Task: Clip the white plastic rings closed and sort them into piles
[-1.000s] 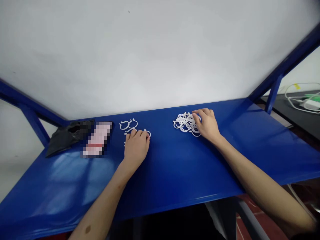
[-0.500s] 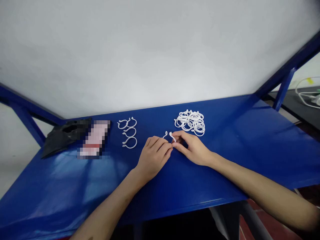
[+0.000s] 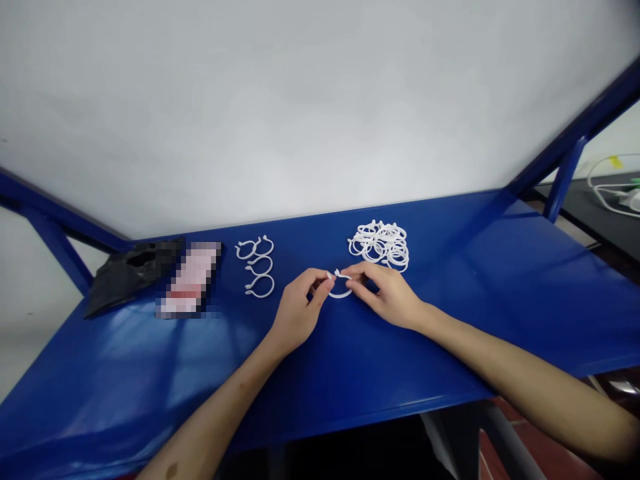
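So the open white ring is just above or on the blue table (can't tell which), left of the ring pile, with the left hand and right hand each pinching one side near the gap. Looks like thin plastic to me, so probably super light, springy and a bit slick; I'd grip by the knobbed ends and not yank them wide, might snap.
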`<state>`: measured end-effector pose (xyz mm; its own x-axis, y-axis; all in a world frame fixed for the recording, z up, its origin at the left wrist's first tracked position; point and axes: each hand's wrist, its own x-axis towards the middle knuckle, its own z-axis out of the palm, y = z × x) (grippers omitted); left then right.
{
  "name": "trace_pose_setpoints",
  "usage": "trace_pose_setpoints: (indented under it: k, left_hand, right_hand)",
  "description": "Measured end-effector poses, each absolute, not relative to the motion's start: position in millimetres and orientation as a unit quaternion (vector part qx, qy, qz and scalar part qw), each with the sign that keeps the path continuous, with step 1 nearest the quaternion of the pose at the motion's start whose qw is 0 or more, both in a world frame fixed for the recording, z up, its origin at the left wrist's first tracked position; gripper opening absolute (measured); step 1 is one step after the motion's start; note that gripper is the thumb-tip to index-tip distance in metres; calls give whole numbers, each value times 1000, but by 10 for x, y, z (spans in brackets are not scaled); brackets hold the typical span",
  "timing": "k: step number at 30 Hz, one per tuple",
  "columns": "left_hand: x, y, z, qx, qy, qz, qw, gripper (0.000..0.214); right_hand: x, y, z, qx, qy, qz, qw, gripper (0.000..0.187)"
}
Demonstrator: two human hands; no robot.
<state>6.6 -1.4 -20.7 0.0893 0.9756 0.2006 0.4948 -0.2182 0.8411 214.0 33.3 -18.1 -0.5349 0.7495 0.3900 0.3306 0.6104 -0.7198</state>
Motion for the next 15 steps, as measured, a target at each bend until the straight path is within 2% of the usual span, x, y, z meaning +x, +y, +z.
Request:
trace_pose_setpoints:
  k: [4,15]
  left_hand:
    - [78,-24,-205,669,538,380,343,20]
    - [65,-70,-221,698,524,369,319,19]
  right_hand:
    - [2144,341,-188,-294,-843,284,350,17]
    - [2117,250,-199,-240,-875,215,360,21]
